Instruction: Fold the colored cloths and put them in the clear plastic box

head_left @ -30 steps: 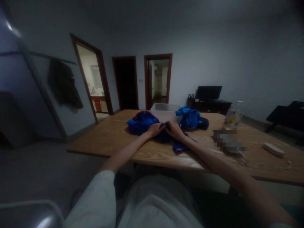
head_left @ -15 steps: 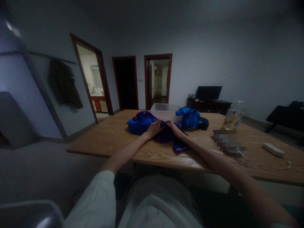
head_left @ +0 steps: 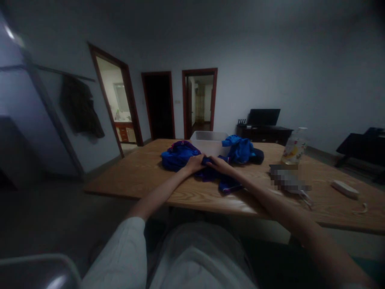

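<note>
A crumpled dark blue garment (head_left: 180,156) lies in the middle of the wooden table (head_left: 144,176). My left hand (head_left: 195,163) rests on it with fingers curled round a fold of the cloth. My right hand (head_left: 219,164) lies just beside the left, fingers pinching the same blue cloth. Both forearms stretch forward across the table's near edge. Behind the hands stands a clear plastic bin (head_left: 209,141), with a second, lighter blue garment (head_left: 240,148) heaped against its right side.
A plastic bottle with a colourful label (head_left: 294,150) stands at the right, a blurred patch (head_left: 288,180) in front of it. A white remote-like object (head_left: 345,188) lies far right. Doorways, a hanging jacket (head_left: 80,106) and a TV stand (head_left: 264,132) lie beyond.
My hands shifted slightly on the blue garment, drawing closer together and lower on the cloth. The rest of the table is unchanged.
</note>
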Demonstrator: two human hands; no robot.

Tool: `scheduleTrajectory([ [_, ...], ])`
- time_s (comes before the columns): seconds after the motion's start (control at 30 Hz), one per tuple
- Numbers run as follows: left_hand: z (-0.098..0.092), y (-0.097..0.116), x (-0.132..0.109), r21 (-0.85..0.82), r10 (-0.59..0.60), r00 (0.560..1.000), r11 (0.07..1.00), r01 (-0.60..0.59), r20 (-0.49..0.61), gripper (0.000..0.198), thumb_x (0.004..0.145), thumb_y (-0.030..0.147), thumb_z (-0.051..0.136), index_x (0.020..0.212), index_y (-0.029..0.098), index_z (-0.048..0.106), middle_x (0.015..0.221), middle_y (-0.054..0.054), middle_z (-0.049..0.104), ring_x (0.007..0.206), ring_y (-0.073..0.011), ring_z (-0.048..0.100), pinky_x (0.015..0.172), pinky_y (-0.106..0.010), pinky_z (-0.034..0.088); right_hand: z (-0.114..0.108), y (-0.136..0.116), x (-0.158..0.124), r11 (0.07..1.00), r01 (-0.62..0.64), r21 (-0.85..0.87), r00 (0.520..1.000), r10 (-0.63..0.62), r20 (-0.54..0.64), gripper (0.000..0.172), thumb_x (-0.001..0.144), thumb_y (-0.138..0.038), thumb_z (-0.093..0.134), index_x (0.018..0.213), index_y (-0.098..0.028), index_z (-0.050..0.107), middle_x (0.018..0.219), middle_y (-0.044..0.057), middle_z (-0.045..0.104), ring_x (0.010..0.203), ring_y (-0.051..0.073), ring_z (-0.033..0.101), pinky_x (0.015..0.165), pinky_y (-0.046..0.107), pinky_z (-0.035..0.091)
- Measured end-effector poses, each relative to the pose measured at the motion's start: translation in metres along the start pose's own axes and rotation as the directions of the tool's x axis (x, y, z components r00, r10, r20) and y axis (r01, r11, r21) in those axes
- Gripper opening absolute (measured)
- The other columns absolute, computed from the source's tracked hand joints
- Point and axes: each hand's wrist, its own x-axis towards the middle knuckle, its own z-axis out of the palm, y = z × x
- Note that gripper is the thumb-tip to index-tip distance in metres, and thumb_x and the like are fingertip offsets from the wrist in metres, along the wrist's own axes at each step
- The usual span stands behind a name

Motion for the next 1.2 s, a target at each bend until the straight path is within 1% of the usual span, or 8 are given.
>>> scheduleTrajectory([
  [0.1,-0.006,0.001,0.0,0.01,-0.023,0.997,1.0,0.022,0.075,0.047,0.094,0.054,0.065,0.124,0.018,0.058,0.106,-0.012,0.074,0.1,-0.0328,0.074,0.083,-0.038,0.056,-0.001,0.005,0.0,0.99,-0.044,0.132,0.999,0.039,0.037,0.038,0.094,-0.054,0.063,0.113,-0.021,0.068,0.107,0.009,0.076,0.096,0.027,0.071,0.095,0.041,0.055],
  [0.27,-0.011,0.003,-0.001,-0.063,0.049,0.996,0.997,-0.045,0.072,0.05,0.095,0.056,0.063,0.128,0.019,0.058,0.111,-0.012,0.074,0.102,-0.0306,0.073,0.086,-0.036,0.055,-0.011,0.003,-0.001,0.902,-0.168,0.398,0.986,0.15,0.076,0.043,0.091,-0.059,0.066,0.111,-0.022,0.075,0.11,0.007,0.076,0.101,0.028,0.071,0.099,0.045,0.057],
  [0.43,-0.011,0.004,-0.003,-0.063,0.074,0.994,0.996,-0.069,0.078,0.054,0.094,0.057,0.064,0.13,0.018,0.057,0.115,-0.013,0.072,0.105,-0.0312,0.072,0.087,-0.037,0.055,-0.014,0.003,-0.003,0.86,-0.225,0.457,0.974,0.218,0.069,0.048,0.088,-0.06,0.069,0.114,-0.021,0.076,0.118,0.008,0.076,0.112,0.03,0.068,0.109,0.048,0.051],
  [0.63,-0.012,0.006,-0.003,-0.116,0.027,0.997,0.993,-0.02,0.067,0.061,0.102,0.068,0.042,0.133,0.017,0.056,0.116,-0.013,0.072,0.105,-0.0304,0.072,0.089,-0.038,0.054,-0.009,0.004,-0.004,0.812,-0.245,0.529,0.962,0.271,0.029,0.048,0.085,-0.058,0.072,0.118,-0.023,0.075,0.124,0.006,0.075,0.119,0.028,0.066,0.112,0.048,0.048],
  [0.77,-0.007,0.005,0.0,-0.068,0.024,0.999,0.997,-0.022,0.028,0.061,0.098,0.069,0.051,0.128,0.016,0.058,0.111,-0.014,0.073,0.1,-0.0303,0.073,0.085,-0.036,0.054,-0.007,0.004,-0.003,0.797,-0.224,0.561,0.962,0.272,-0.002,0.044,0.086,-0.053,0.071,0.117,-0.022,0.075,0.122,0.006,0.075,0.117,0.028,0.067,0.11,0.046,0.049],
  [1.0,-0.004,0.007,0.004,0.015,0.151,0.985,0.989,-0.15,-0.087,0.041,0.102,0.047,0.058,0.129,0.017,0.05,0.119,-0.014,0.068,0.11,-0.0277,0.07,0.092,-0.036,0.056,-0.013,0.003,-0.007,0.852,-0.136,0.506,0.956,0.247,-0.159,0.034,0.089,-0.043,0.062,0.11,-0.02,0.075,0.123,0.011,0.073,0.12,0.028,0.065,0.108,0.045,0.051],
  [1.1,-0.006,0.006,0.004,0.015,0.219,0.972,0.976,-0.218,-0.084,0.032,0.103,0.03,0.057,0.131,0.019,0.046,0.125,-0.014,0.065,0.117,-0.0266,0.067,0.095,-0.037,0.056,-0.016,0.004,-0.008,0.864,-0.143,0.483,0.959,0.242,-0.148,0.037,0.091,-0.045,0.059,0.117,-0.023,0.074,0.124,0.008,0.073,0.123,0.027,0.064,0.112,0.046,0.048],
  [1.2,-0.006,0.002,0.004,-0.004,0.257,0.962,0.966,-0.258,-0.097,0.036,0.098,0.017,0.055,0.132,0.02,0.044,0.132,-0.014,0.061,0.125,-0.0261,0.063,0.102,-0.038,0.054,-0.015,0.002,-0.005,0.865,-0.161,0.476,0.967,0.236,-0.102,0.041,0.094,-0.051,0.058,0.123,-0.025,0.072,0.134,0.006,0.07,0.132,0.027,0.059,0.119,0.049,0.042],
])
